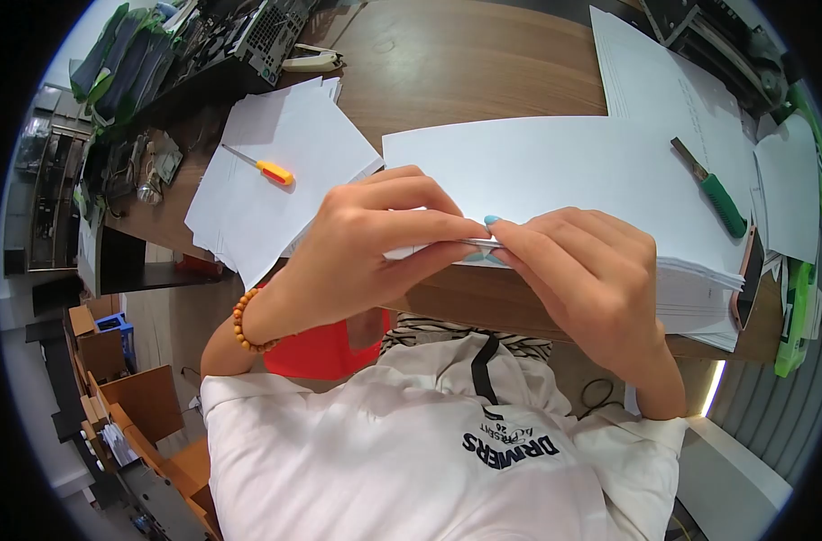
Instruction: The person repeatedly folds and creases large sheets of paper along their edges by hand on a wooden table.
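Observation:
My left hand (388,225), with a beaded bracelet (241,320) at its wrist, is closed in a pinch at the front edge of a large paper stack (555,162). Facing it, my right hand (578,261) pinches too, blue nails showing. Between both sets of fingertips is a thin grey-white strip (480,242); its kind is too small to tell, and the fingers cover most of it. Left of the stack, a screwdriver with a yellow-orange handle (275,173) lies on loose papers (284,117). On the stack's right side rests a green-handled tool with a dark flat blade (722,206).
A stapler (312,60) sits at the back of the wooden table (447,54), beside an open metal computer case (266,45). Dark equipment (726,54) stands at the back right. Below the table are a red object (321,350) and cardboard boxes (145,406).

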### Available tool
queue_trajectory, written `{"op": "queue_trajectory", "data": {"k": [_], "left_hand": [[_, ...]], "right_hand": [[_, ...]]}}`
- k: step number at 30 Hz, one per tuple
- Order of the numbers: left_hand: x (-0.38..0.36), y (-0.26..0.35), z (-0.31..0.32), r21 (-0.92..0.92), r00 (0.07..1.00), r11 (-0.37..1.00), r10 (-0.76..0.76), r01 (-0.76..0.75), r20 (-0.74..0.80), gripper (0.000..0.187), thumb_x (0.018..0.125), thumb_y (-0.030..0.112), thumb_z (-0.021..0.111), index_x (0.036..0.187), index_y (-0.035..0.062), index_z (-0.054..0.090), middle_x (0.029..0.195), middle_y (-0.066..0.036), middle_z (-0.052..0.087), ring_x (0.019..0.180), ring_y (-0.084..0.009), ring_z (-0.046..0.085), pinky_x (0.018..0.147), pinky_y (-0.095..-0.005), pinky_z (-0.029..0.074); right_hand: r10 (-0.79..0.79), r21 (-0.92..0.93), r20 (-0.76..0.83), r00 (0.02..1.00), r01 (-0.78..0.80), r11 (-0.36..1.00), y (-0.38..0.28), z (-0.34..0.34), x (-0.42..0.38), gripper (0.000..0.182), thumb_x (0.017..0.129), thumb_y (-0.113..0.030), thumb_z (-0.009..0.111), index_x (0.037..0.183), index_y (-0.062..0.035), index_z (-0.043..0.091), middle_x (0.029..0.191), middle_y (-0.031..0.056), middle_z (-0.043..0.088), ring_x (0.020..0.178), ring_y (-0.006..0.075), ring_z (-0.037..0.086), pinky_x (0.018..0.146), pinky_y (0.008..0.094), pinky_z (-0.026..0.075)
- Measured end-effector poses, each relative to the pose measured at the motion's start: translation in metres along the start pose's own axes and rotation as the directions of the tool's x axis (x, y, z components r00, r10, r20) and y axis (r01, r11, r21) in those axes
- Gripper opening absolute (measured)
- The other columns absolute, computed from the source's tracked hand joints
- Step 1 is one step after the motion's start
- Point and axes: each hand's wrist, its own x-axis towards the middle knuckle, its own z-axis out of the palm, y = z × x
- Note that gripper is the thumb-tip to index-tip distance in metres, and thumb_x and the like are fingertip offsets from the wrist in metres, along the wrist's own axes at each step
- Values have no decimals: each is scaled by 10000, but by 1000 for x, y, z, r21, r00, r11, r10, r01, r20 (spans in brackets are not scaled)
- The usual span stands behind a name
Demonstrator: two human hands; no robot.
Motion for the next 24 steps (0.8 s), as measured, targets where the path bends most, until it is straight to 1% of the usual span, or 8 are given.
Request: {"op": "queue_trajectory", "data": {"k": [2, 4, 8, 10, 17, 18, 19, 24], "left_hand": [[-3, -1, -7, -24, 1000, 999, -25, 26, 18, 264, 689, -43, 723, 928, 69, 730, 774, -34, 646, 653, -125, 553, 523, -246, 400], [-5, -1, -14, -96, 984, 980, -167, 173, 70, 265, 687, -59, 716, 925, 56, 731, 788, -44, 656, 665, -120, 564, 535, -237, 407], [-13, -8, -18, -236, 982, 953, -181, 190, 58, 269, 675, -76, 710, 912, 49, 734, 803, -54, 666, 691, -114, 582, 549, -224, 417], [-15, -9, -20, -374, 975, 901, -219, 220, 46, 278, 663, -102, 694, 897, 42, 736, 826, -64, 674, 718, -114, 598, 571, -215, 429], [-12, -6, -27, -362, 967, 900, -197, 243, 159, 268, 669, -60, 708, 916, 42, 731, 861, -77, 678, 750, -129, 609, 590, -226, 427], [-6, 1, -26, -52, 993, 995, -80, 85, 92, 241, 677, 3, 725, 915, 44, 720, 836, -67, 666, 750, -140, 609, 582, -232, 418], [-2, 7, -24, 269, 996, 960, 58, -73, 66, 232, 686, 66, 743, 914, 47, 710, 811, -57, 654, 749, -151, 608, 573, -238, 408], [-1, 28, -17, 415, 958, 877, 153, -244, 241, 233, 680, 183, 746, 834, 30, 660, 681, -21, 581, 650, -155, 569, 542, -257, 387]], "right_hand": [[-7, 17, 25, 1000, 6, 1000, 2, 1, -1, 165, 661, -66, 683, 808, -15, 628, 664, 50, 597, 589, 176, 592, 489, 293, 456], [-3, 76, 43, 999, 0, 997, 3, 1, -2, 142, 680, -63, 681, 799, -17, 618, 653, 58, 585, 561, 176, 571, 457, 290, 433], [74, 178, 103, 992, -92, 980, -3, -3, 2, 138, 690, 22, 719, 806, -2, 648, 659, 85, 621, 569, 204, 605, 473, 279, 448], [69, 201, 27, 997, -73, 977, -2, 0, 0, 137, 683, 5, 690, 796, -7, 613, 621, 64, 561, 550, 191, 573, 443, 296, 431], [72, 232, 49, 996, -81, 969, -5, -2, -1, 148, 671, 35, 676, 800, 1, 609, 618, 68, 555, 560, 199, 578, 447, 303, 436], [77, 217, 71, 995, -90, 972, -5, -3, 0, 143, 673, 44, 686, 794, 4, 621, 638, 82, 581, 567, 208, 591, 465, 294, 446], [84, 201, 93, 992, -101, 974, -5, -3, 1, 138, 675, 53, 696, 789, 7, 633, 658, 97, 606, 573, 217, 605, 482, 285, 455], [-6, 158, 78, 997, -6, 987, -17, -3, 6, 187, 626, 28, 692, 792, 17, 608, 653, 82, 576, 600, 218, 607, 497, 303, 468]]}}
